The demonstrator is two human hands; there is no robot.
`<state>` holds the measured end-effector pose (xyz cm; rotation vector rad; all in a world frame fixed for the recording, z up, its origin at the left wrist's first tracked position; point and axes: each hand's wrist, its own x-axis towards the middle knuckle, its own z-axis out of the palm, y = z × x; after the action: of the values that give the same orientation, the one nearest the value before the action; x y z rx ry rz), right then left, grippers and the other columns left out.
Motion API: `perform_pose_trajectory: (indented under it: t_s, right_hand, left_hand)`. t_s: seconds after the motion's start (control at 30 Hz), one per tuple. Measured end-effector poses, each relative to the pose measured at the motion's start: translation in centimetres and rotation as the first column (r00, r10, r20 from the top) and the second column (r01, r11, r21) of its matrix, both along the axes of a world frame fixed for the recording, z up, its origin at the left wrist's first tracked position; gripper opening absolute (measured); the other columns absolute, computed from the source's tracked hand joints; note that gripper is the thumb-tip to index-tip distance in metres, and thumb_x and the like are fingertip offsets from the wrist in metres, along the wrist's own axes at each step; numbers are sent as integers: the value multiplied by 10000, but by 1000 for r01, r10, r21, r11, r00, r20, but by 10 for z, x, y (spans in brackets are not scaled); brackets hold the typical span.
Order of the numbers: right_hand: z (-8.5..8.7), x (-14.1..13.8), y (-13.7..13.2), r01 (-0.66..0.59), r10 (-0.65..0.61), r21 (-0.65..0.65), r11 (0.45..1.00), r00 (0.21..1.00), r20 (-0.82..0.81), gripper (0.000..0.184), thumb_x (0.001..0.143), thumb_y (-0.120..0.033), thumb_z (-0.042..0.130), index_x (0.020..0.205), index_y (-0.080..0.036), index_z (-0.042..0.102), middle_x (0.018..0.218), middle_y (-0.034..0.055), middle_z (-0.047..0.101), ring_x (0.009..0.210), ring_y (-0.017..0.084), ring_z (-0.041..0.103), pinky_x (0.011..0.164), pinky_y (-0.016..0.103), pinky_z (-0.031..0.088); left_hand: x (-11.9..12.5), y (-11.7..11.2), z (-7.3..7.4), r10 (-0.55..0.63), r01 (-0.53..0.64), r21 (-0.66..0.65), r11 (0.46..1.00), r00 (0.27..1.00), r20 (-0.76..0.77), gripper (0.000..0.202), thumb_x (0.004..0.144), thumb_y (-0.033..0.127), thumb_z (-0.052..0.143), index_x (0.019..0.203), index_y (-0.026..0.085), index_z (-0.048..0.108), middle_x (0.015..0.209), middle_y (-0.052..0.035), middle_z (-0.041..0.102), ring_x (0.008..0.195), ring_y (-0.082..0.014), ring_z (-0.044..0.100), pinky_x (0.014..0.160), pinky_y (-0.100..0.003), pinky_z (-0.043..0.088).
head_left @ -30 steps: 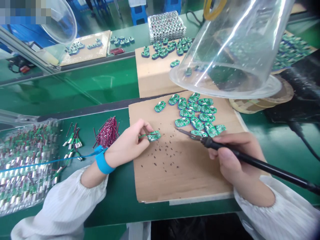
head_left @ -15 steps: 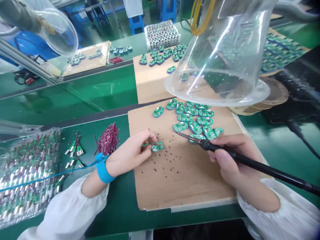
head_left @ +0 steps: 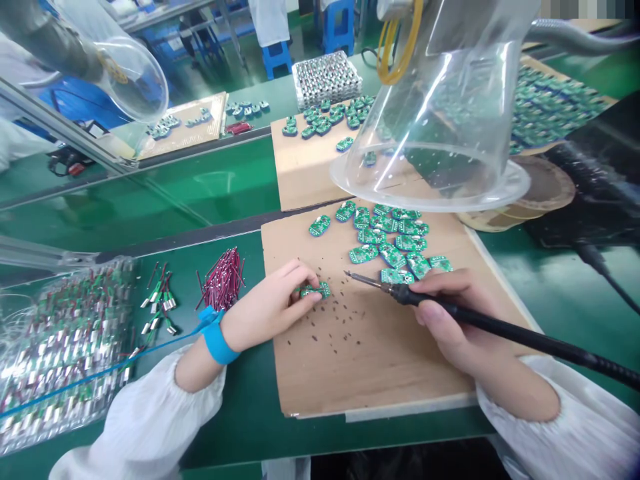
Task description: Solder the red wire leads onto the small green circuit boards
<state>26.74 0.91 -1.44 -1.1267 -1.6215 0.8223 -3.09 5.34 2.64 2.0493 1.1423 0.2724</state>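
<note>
My left hand (head_left: 267, 308) pinches a small green circuit board (head_left: 316, 290) between its fingertips, low on the bare cardboard sheet (head_left: 380, 360). My right hand (head_left: 457, 320) grips a black soldering iron (head_left: 500, 329) like a pen. The iron's thin metal tip points left, a short way from the held board and apart from it. Just beyond that tip lies a loose group of several green circuit boards (head_left: 390, 240). Dark specks of solder residue dot the cardboard around the held board.
A blue wrist strap (head_left: 217, 343) circles my left wrist. To the left are a bundle of red wires (head_left: 223, 280) and a plastic bag of wired parts (head_left: 65, 353). A clear plastic hood (head_left: 430, 113) hangs above the far cardboard sheet (head_left: 305, 167).
The iron tip has shifted left toward the held board. My left hand has turned the board slightly, and the camera view has drifted a little.
</note>
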Motion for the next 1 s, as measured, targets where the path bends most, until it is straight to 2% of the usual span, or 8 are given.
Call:
perform_pose_trajectory:
  t_s: [0.13,0.23,0.43,0.73,1.0]
  right_hand:
    - [2,2,0,-73,70,19,997,992,109,106,940,-300,671,1041,-278,648,859,27,703,686,185,665,599,316,519]
    - [4,2,1,-129,122,39,991,980,157,90,934,-284,668,1022,-277,655,845,27,716,702,194,682,614,320,531]
    - [4,1,2,-161,154,27,987,972,179,112,926,-256,666,1034,-283,653,831,24,717,705,199,698,606,325,547]
    - [5,-2,3,-206,203,-4,978,961,188,141,940,-223,648,1065,-284,625,811,27,723,685,202,704,506,298,490]
    - [9,-4,4,-224,224,-25,974,951,212,117,954,-236,640,1059,-277,611,787,21,719,683,193,706,489,275,473]
  left_hand:
    - [5,-3,-2,2,-3,43,999,1000,26,102,1029,231,493,994,199,584,1022,-37,578,826,-152,563,760,-317,479]
    - [6,-5,-3,-21,20,19,1000,999,40,110,1022,198,491,1014,203,600,1073,-44,583,829,-146,561,750,-304,484]
    - [7,-5,-3,-6,8,-28,1000,997,75,95,990,160,523,959,207,599,1144,-46,591,885,-148,582,741,-286,509]
    - [8,-4,-4,23,-18,-49,999,995,99,99,961,125,554,925,204,602,1132,-29,585,937,-141,588,740,-263,516]
    - [9,-4,-4,22,-18,-43,999,995,98,93,957,120,556,920,195,595,1107,-29,583,914,-137,577,737,-263,503]
